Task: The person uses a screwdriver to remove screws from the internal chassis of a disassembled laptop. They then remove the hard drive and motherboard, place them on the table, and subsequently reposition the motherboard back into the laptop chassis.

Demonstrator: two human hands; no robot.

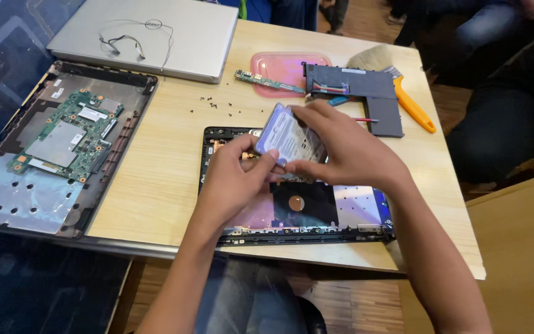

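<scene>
Both our hands meet over the opened laptop base (316, 213) on the surface (156, 179), left hand (233, 179) and right hand (344, 151) fingers gripping the hard drive (285, 133), already lifted clear and tilted, screws (217, 106) out nearby.

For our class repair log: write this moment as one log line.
left hand: grips hard drive | right hand: grips hard drive, tilted | below: open laptop base | nearby: loose screws, circuit board, brush
</scene>
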